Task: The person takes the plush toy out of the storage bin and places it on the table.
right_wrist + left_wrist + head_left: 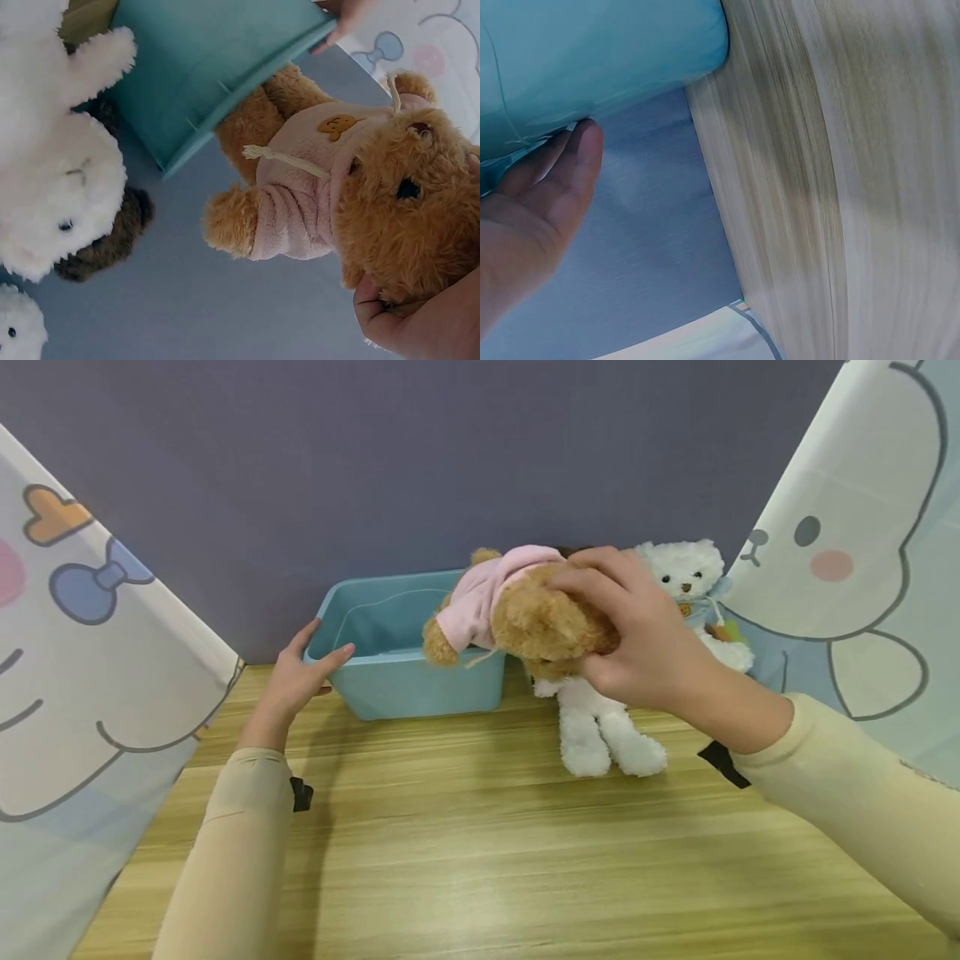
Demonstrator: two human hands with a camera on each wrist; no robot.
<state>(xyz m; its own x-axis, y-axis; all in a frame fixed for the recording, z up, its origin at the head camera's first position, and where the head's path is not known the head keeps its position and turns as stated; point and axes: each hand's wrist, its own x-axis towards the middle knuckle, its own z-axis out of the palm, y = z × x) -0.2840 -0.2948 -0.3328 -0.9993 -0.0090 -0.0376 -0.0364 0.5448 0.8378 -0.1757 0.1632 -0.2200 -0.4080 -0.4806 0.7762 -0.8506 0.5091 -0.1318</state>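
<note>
My right hand [637, 627] grips a brown teddy bear [405, 202] by its head. The bear wears a pink hoodie [296, 180] with pale drawstrings and is tilted sideways, its body over the right end of a blue plastic bin [420, 685]. In the right wrist view its legs are partly hidden behind the bin's rim. My left hand [292, 681] holds the bin at its left end, thumb at the front corner of the rim. Only part of that hand [536, 206] shows in the left wrist view, fingers against the bin's wall.
Right of the bin, a white plush toy [588, 735] lies on the wooden table [480, 843], its upper part hidden by the bear and hand. A white teddy bear [682, 572] in light blue sits farther right. A grey backdrop [420, 460] stands behind, cartoon-printed cloths on both sides.
</note>
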